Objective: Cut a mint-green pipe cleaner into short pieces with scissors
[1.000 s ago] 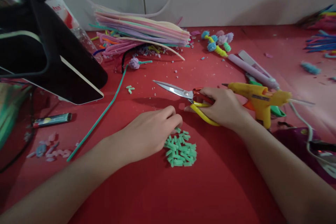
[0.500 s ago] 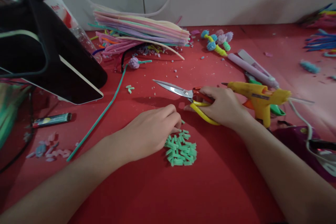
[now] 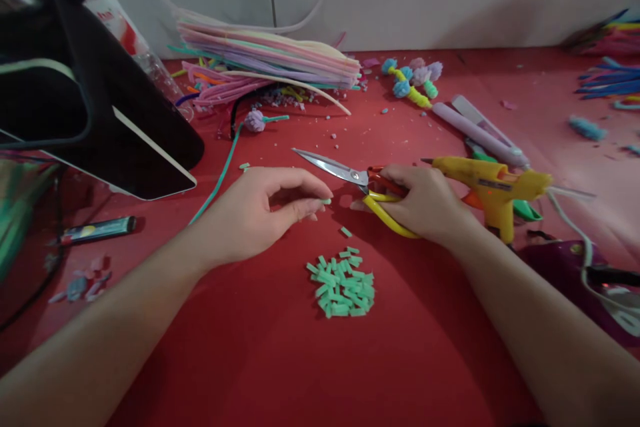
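Left hand (image 3: pixel 255 210) pinching one short green pipe-cleaner snippet (image 3: pixel 326 201) above the heap of cut green bits (image 3: pixel 343 285), right hand (image 3: pixel 425 203) clasping yellow-handled steel scissors (image 3: pixel 360 188); long teal pipe cleaner (image 3: pixel 220 177) left uncut.

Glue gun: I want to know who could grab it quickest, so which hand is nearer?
Right. The right hand grips the scissors just left of the glue gun; the left hand is farther left.
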`<state>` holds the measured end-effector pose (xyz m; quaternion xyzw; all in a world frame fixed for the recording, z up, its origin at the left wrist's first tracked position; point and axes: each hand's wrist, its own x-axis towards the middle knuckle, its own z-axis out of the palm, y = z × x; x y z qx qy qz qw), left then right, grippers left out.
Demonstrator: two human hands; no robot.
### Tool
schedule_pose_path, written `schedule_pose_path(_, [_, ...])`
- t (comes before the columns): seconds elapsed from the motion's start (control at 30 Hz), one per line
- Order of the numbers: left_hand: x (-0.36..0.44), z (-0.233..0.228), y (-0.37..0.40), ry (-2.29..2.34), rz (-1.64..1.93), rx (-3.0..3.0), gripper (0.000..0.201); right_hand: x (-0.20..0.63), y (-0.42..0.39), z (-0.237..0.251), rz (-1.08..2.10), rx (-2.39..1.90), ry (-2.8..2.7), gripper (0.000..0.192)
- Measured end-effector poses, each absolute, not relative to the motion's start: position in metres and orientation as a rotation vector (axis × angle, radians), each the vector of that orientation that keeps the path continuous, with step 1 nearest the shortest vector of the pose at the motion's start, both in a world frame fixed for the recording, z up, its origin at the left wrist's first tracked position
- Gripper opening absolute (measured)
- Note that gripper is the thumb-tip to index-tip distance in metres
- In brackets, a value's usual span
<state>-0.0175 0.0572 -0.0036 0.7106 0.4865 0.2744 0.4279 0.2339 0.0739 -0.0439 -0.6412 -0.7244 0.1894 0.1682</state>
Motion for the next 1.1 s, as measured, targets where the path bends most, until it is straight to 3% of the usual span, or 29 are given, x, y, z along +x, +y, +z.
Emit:
schedule_pose_path(0.1, [-0.020, -0.006, 0.060, 1.222, 0.694, 1.688, 0.005, 0.234, 0.074, -0.045, 0.528, -1.821, -2.064, 0.058])
schedule_pose_path(0.43, [-0.029, -0.030, 0.077, 1.364, 0.923, 1.504, 0.027, 0.235, 0.072, -0.043, 0.454, -1.742, -2.039, 0.061])
schedule_pose_path(1.1, [-0.037, -0.045, 0.081, 1.385, 1.039, 1.472, 0.030, 0.233, 0.073, -0.044, 0.491, -1.805, -2.101, 0.058])
